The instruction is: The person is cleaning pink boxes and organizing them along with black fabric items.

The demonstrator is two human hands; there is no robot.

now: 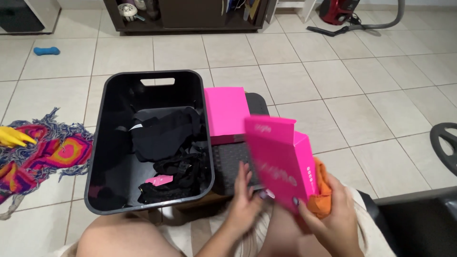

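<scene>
- A room with a pale tiled floor (pixel 304 81); the person sits at the near edge of it, knees showing, with the things gathered just in front of them.
- Nearest, the right hand (pixel 333 214) is clenched around an orange cloth (pixel 323 190) and, with the thumb, around the right side of a bright pink carton (pixel 281 159), which it holds tilted above the lap.
- The left hand (pixel 243 200) has its fingers spread and loosely curled against the carton's lower left face; it touches rather than clamps, though the hand is blurred.
- The carton looks like thin card: light, stiff along its folds, easily dented if squeezed flat. Its top flap stands open, so the side edges seem the safest place to hold it.
- The cloth is soft and limp, bunched in the palm behind the carton.
- Just beyond the hands lies a dark textured case (pixel 233 164), with a second pink box (pixel 226 112) resting on its far part.
- To the left stands a black plastic bin (pixel 95 166) holding dark garments (pixel 166 133) and a small pink tag (pixel 159 180).
- Further left, a fringed multicoloured rug (pixel 43 152) with a yellow toy (pixel 12 137) on it.
- Far off, a blue toy (pixel 46 51), a dark shelf unit (pixel 185 16) and a red vacuum cleaner (pixel 339 10).
</scene>
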